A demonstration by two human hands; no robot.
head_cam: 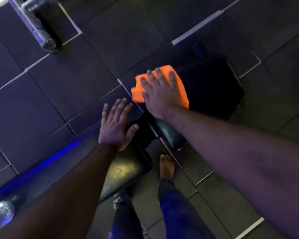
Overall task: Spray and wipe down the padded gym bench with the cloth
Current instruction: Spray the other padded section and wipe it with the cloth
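Observation:
The black padded gym bench runs from the near pad (126, 168) up to a larger far pad (212, 87), with a gap between them. An orange cloth (180, 85) lies on the left end of the far pad. My right hand (160, 94) presses flat on the cloth, fingers spread. My left hand (115, 125) hovers with its palm down and fingers apart over the far end of the near pad, holding nothing. A clear bottle (0, 213) shows at the bottom left, partly cut off by the frame.
Dark rubber floor tiles with pale seams surround the bench. A metal machine frame with a wrapped roller (39, 30) stands at the top left. My bare foot (166, 165) and jeans-clad legs are right of the near pad. A blue light strip (47, 163) glows on the floor.

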